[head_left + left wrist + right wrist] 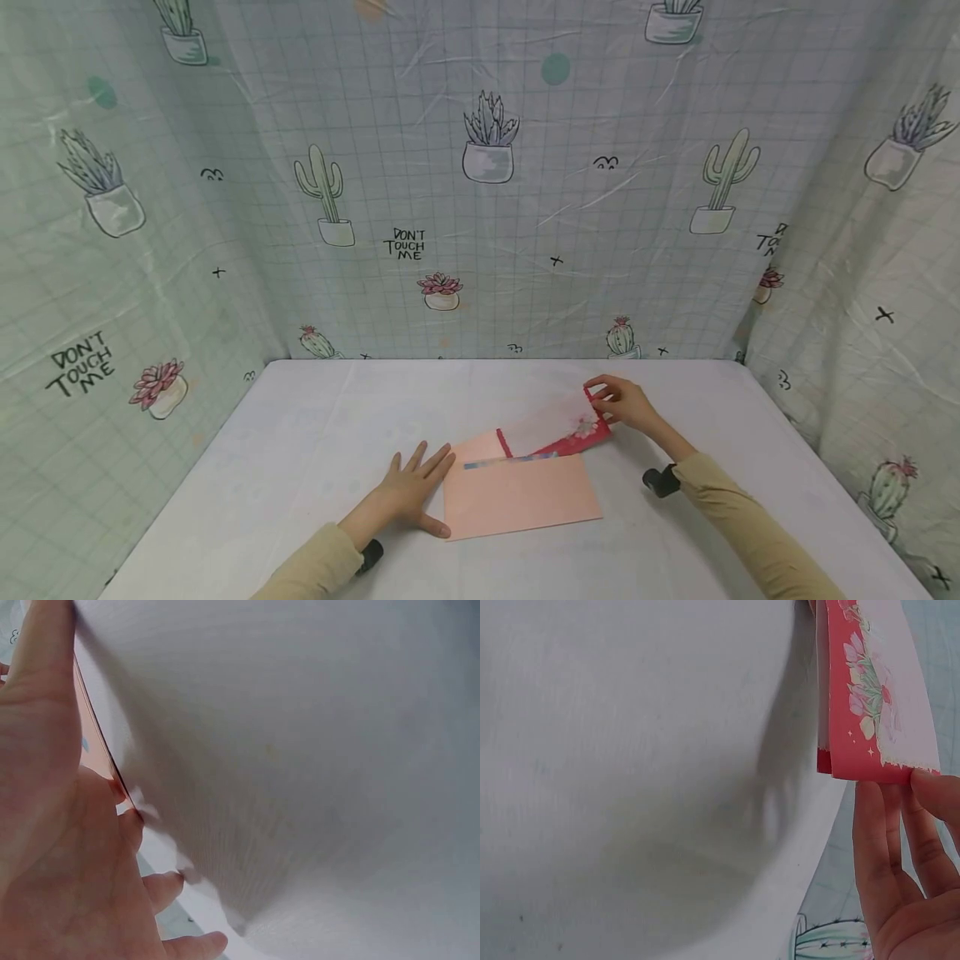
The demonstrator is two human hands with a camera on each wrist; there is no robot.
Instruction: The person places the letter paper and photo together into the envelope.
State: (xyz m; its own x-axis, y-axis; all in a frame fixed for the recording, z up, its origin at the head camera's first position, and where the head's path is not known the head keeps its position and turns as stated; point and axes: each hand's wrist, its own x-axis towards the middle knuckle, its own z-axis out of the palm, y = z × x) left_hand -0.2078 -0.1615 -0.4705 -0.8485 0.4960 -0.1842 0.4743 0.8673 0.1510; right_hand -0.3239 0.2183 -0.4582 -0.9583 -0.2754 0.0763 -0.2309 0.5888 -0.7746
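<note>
A peach envelope (521,500) lies flat on the table, its opening toward the far side. My left hand (411,490) is spread at its left edge, fingers straight and apart; the left wrist view shows the envelope's edge (94,750) beside the palm (60,855). A folded red card (558,433) with a pale panel and printed flowers stands tilted at the opening, its lower left part over or inside the envelope; I cannot tell which. My right hand (628,407) pinches the card's right end between thumb and fingers. In the right wrist view, the card (847,712) shows two layers.
A bluish strip (480,464) runs along the envelope's opening. The white table (315,417) has fabric printed with cacti (490,250) behind it and on both sides. A black wrist mount (660,481) shows at the right sleeve, another (370,557) at the left.
</note>
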